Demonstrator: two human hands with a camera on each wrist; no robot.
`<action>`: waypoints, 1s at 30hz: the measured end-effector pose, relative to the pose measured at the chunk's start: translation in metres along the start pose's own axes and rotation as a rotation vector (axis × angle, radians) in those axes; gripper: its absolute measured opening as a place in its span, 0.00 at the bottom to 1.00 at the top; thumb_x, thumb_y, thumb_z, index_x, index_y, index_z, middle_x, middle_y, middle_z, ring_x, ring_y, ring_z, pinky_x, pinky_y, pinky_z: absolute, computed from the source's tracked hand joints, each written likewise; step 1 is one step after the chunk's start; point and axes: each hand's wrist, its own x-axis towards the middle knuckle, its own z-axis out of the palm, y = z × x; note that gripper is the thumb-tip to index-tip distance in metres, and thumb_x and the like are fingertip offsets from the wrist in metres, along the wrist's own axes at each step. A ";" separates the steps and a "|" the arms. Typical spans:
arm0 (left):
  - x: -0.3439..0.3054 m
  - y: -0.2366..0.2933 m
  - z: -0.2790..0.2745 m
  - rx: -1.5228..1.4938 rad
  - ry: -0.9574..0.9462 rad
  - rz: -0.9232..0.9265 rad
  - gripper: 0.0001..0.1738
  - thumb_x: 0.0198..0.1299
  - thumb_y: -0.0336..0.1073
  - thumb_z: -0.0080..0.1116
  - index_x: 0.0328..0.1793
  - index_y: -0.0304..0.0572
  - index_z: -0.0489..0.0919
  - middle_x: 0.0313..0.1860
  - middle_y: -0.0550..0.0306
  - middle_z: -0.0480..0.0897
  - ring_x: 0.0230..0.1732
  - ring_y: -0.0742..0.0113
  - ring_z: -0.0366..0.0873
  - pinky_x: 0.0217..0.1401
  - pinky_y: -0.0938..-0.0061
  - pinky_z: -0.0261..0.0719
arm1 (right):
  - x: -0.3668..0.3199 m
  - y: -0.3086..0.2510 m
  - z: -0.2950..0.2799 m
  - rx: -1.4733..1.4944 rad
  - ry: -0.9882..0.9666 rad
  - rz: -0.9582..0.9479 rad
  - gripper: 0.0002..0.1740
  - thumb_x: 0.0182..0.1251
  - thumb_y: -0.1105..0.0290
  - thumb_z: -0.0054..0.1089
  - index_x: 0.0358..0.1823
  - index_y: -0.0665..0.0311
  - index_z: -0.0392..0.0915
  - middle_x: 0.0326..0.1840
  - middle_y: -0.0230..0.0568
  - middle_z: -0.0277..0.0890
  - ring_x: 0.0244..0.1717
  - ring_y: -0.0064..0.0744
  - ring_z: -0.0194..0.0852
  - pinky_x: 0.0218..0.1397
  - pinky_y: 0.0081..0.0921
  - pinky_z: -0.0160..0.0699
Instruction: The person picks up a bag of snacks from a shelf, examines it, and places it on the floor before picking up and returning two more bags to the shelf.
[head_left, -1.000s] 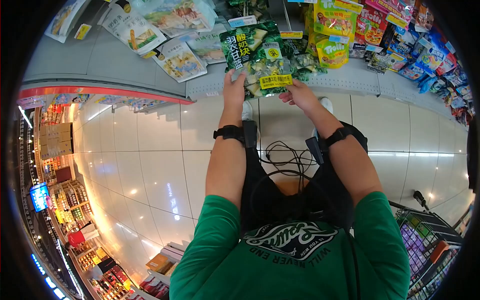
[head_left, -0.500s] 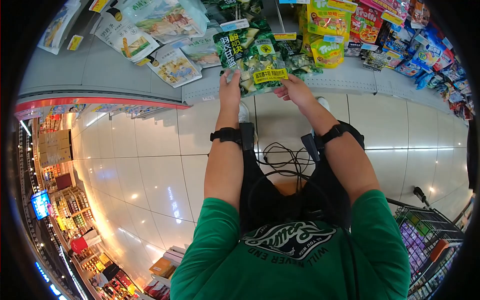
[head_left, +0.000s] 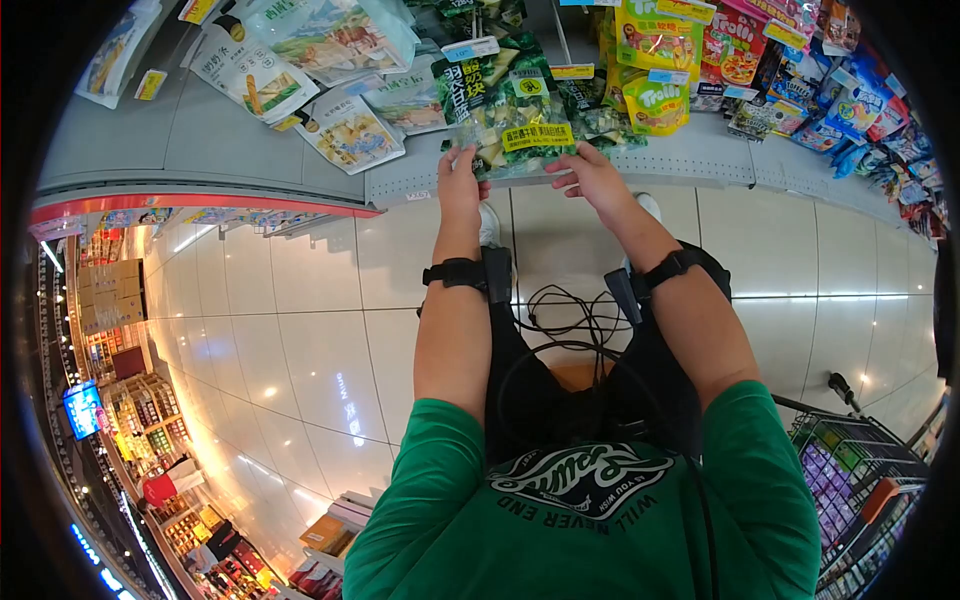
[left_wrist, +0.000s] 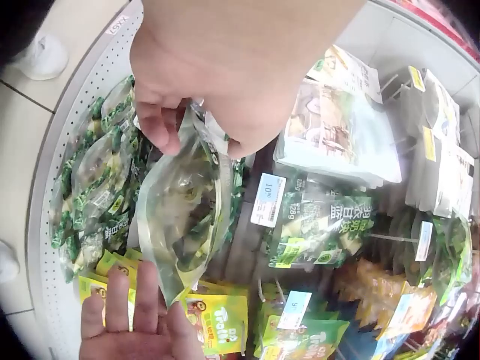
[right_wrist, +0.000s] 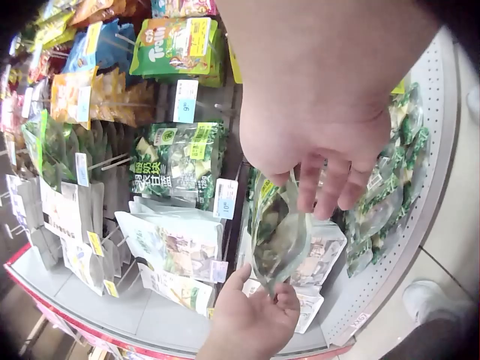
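A green snack pouch (head_left: 515,105) with a yellow printed strip is held by its near end at the shelf front. My left hand (head_left: 462,185) pinches its near left corner, seen also in the right wrist view, where the left hand (right_wrist: 251,319) has the pouch end between thumb and fingers. At the opposite corner, the thumb and forefinger of my right hand (head_left: 597,180) hold the edge, while the other fingers are spread. From the left wrist view the pouch (left_wrist: 187,202) appears end-on, bulging, with a clear bottom. Matching green pouches (left_wrist: 101,180) lie beside it.
Green pouches (right_wrist: 176,161) hang on hooks behind a price tag (right_wrist: 226,199). Yellow gummy bags (head_left: 657,105) are to the right and white pouches (head_left: 355,130) to the left. The perforated shelf edge (head_left: 700,170) runs in front. A shopping cart (head_left: 860,480) stands at the lower right.
The pouch has shifted away from me, deeper over the shelf, and looks foreshortened. My right hand's fingers have spread more. The head view has shifted slightly.
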 end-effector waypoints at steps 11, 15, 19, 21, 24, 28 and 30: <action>0.018 -0.007 -0.011 -0.579 -0.244 -0.137 0.49 0.58 0.47 0.56 0.77 0.50 0.38 0.78 0.46 0.32 0.74 0.49 0.52 0.72 0.56 0.56 | 0.002 -0.003 0.013 -0.129 0.001 -0.026 0.50 0.61 0.56 0.60 0.77 0.46 0.34 0.77 0.47 0.46 0.60 0.37 0.68 0.56 0.35 0.70; 0.022 -0.013 -0.006 -0.554 -0.238 -0.190 0.47 0.57 0.46 0.57 0.77 0.48 0.42 0.78 0.45 0.37 0.71 0.48 0.57 0.72 0.55 0.55 | 0.008 0.005 0.013 -0.180 -0.049 -0.035 0.51 0.57 0.52 0.62 0.76 0.51 0.41 0.74 0.48 0.52 0.62 0.39 0.65 0.47 0.31 0.74; 0.018 -0.009 -0.006 -0.513 -0.136 -0.223 0.39 0.57 0.44 0.56 0.72 0.45 0.53 0.74 0.45 0.51 0.68 0.49 0.62 0.68 0.55 0.61 | 0.007 0.008 0.015 -0.191 -0.107 -0.058 0.44 0.59 0.53 0.61 0.73 0.55 0.50 0.68 0.45 0.61 0.53 0.34 0.70 0.43 0.27 0.73; 0.019 -0.009 -0.006 -0.490 -0.135 -0.218 0.35 0.58 0.44 0.56 0.69 0.44 0.58 0.70 0.46 0.57 0.65 0.50 0.64 0.66 0.55 0.63 | 0.006 0.008 0.016 -0.201 -0.117 -0.053 0.42 0.59 0.54 0.61 0.72 0.57 0.53 0.65 0.43 0.65 0.49 0.31 0.71 0.40 0.25 0.73; 0.017 -0.008 -0.004 -0.445 -0.123 -0.213 0.29 0.59 0.43 0.55 0.64 0.44 0.64 0.63 0.48 0.66 0.60 0.51 0.68 0.62 0.56 0.68 | 0.006 0.010 0.016 -0.186 -0.167 -0.049 0.39 0.60 0.55 0.60 0.70 0.59 0.56 0.56 0.38 0.71 0.42 0.25 0.70 0.36 0.23 0.71; 0.014 -0.009 -0.002 -0.384 -0.122 -0.201 0.27 0.59 0.44 0.55 0.63 0.45 0.66 0.60 0.50 0.70 0.55 0.54 0.72 0.56 0.58 0.71 | 0.004 0.010 0.017 -0.234 -0.165 -0.004 0.35 0.60 0.55 0.60 0.67 0.61 0.62 0.44 0.35 0.74 0.39 0.23 0.70 0.34 0.21 0.70; 0.013 -0.010 -0.002 -0.368 -0.130 -0.195 0.27 0.59 0.45 0.55 0.63 0.46 0.66 0.59 0.51 0.72 0.54 0.55 0.73 0.55 0.59 0.71 | 0.002 0.011 0.017 -0.249 -0.159 0.017 0.34 0.60 0.55 0.60 0.65 0.62 0.64 0.42 0.35 0.74 0.38 0.24 0.70 0.33 0.21 0.69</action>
